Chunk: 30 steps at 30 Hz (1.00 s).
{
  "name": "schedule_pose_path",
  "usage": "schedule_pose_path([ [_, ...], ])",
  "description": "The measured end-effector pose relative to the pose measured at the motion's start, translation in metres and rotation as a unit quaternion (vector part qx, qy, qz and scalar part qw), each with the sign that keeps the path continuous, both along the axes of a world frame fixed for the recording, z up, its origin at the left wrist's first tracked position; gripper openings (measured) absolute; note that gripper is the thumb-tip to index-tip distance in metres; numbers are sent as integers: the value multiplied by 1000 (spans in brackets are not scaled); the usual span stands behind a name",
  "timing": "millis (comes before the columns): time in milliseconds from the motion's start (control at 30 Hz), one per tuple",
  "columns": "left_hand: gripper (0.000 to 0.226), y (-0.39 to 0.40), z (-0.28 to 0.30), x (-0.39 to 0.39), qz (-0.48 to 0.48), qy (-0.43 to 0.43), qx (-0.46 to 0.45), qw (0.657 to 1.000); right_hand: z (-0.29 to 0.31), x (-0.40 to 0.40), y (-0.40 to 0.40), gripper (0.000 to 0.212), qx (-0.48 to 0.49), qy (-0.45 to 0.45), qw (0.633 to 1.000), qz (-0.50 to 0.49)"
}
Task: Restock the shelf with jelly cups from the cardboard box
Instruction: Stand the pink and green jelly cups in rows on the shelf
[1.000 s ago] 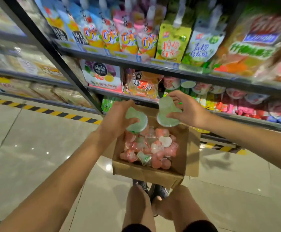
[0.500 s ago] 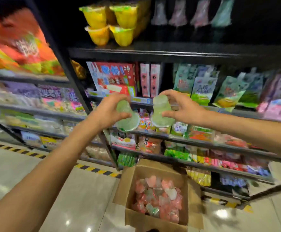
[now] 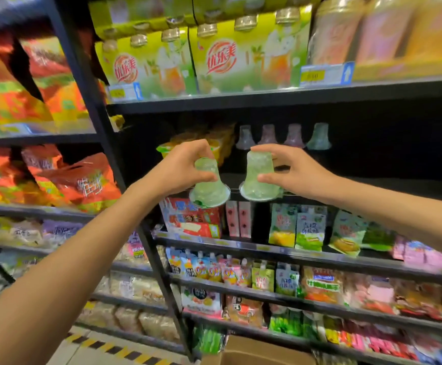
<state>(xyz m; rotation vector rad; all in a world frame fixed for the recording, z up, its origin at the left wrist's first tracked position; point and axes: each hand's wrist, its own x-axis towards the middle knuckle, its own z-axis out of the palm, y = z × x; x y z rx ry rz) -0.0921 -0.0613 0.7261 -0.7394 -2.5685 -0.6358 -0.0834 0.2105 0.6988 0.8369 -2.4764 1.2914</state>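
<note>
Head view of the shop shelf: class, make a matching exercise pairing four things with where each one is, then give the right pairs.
Things:
1. left hand
2. right hand
3. row of four jelly cups
4. cardboard box

Places:
A. bottom edge of the picture
B. far back on the dark shelf
C. holds the green jelly cup nearer the middle
D. holds the green jelly cup nearer the black upright

Pairs: 1-D, 2-C, 3-B, 4-A

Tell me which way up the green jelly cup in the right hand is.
Upside down. The green jelly cup has its wide sealed rim at the bottom and its narrow base on top, pinched by the right hand.
</note>
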Motion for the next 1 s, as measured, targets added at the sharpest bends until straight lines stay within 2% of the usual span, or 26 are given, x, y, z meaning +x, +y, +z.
schedule_pose_path([
  [333,32,55,1,-39,-61,-19,6,998,-12,-4,46,60,24,4,996,-85],
  [667,30,156,-6,-77,-159,-34,5,987,-8,1,137,60,28,-4,978,-209],
  [1000,33,275,-20,-122,-164,-35,21,986,-16,-26,249,57,-6,8,957,-291],
])
